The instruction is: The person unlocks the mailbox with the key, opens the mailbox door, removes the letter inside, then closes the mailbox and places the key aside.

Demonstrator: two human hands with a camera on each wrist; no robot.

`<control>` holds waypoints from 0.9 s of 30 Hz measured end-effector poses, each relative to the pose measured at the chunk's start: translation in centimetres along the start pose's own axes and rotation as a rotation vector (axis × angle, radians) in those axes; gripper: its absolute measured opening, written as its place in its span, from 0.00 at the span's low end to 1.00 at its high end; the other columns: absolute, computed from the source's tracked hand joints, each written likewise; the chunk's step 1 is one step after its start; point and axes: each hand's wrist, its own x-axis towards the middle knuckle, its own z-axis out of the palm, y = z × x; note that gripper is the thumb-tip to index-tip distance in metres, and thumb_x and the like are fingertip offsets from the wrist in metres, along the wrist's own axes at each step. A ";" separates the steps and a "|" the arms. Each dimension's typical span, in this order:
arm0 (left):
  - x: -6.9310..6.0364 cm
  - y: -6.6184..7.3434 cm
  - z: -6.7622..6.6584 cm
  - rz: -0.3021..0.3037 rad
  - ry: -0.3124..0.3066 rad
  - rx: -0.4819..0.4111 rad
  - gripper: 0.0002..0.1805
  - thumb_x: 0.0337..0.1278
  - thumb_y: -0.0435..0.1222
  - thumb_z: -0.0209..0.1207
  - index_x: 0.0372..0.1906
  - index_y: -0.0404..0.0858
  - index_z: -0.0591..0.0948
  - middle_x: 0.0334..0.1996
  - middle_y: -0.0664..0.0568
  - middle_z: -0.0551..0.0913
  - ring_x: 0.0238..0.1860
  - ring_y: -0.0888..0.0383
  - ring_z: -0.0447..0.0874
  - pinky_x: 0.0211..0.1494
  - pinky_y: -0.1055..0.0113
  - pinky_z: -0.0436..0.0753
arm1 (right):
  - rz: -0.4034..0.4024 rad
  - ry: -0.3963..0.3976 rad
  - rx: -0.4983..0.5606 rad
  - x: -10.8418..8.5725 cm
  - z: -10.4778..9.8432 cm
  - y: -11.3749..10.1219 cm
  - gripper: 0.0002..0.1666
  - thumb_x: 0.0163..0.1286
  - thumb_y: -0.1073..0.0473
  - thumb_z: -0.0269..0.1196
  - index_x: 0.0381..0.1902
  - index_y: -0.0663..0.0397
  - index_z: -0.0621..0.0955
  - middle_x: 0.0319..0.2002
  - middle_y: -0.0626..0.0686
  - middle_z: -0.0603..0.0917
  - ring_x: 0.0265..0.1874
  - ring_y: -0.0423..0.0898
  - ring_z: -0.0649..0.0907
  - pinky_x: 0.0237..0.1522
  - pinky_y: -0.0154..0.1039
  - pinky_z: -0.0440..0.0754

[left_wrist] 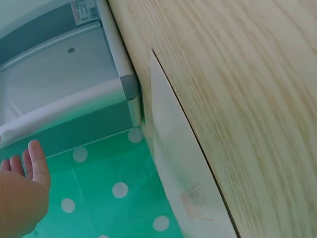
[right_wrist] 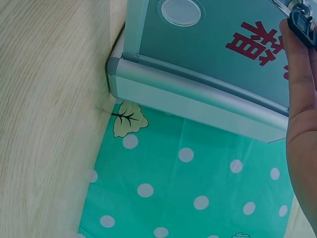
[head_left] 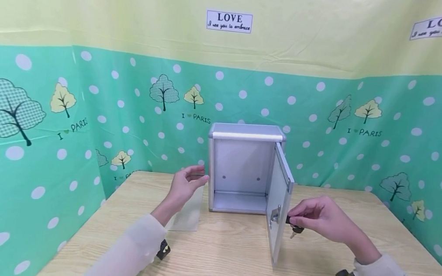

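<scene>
A silver metal box (head_left: 245,133) stands upright at the back of the table, its hinged door (head_left: 281,196) swung out towards me on the right. Thumb and fingertips of my right hand (head_left: 326,219) pinch a black-headed key (right_wrist: 300,26) at the lock on the door's outer face; a second key (head_left: 295,230) dangles below. My left hand (head_left: 187,187) hovers by the box's left edge with fingers loosely bent and nothing held. Whether its fingertips touch the box, I cannot tell. Under that hand a pale envelope-like sheet (left_wrist: 178,148) lies on the table.
A wood-grain table (head_left: 227,248) carries everything. Behind it and along both sides hangs a green and yellow curtain (head_left: 188,148) with dots and trees. Red characters (right_wrist: 255,44) and a round pale patch (right_wrist: 181,11) mark the door's outer face.
</scene>
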 end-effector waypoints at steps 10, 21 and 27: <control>0.5 -0.5 0.8 0.043 -0.006 -0.082 0.28 0.58 0.33 0.72 0.64 0.37 0.79 0.58 0.45 0.83 0.60 0.48 0.82 0.60 0.64 0.85 | -0.009 0.001 0.000 0.0 0.1 -0.1 0.10 0.67 0.79 0.62 0.43 0.68 0.86 0.38 0.64 0.89 0.34 0.46 0.90 0.33 0.40 0.91; 0.4 -0.7 1.3 0.070 0.038 -0.085 0.23 0.58 0.30 0.72 0.59 0.36 0.82 0.54 0.45 0.85 0.55 0.49 0.84 0.58 0.65 0.86 | -0.014 0.006 -0.018 0.1 0.1 0.0 0.15 0.67 0.79 0.63 0.44 0.60 0.87 0.39 0.57 0.90 0.34 0.45 0.90 0.32 0.40 0.91; 0.3 -0.7 1.5 0.050 0.039 -0.086 0.23 0.59 0.31 0.72 0.60 0.37 0.82 0.55 0.45 0.85 0.56 0.50 0.83 0.59 0.65 0.85 | 0.000 0.017 -0.025 0.1 0.3 0.0 0.14 0.67 0.78 0.64 0.44 0.60 0.87 0.39 0.56 0.90 0.32 0.46 0.90 0.31 0.41 0.91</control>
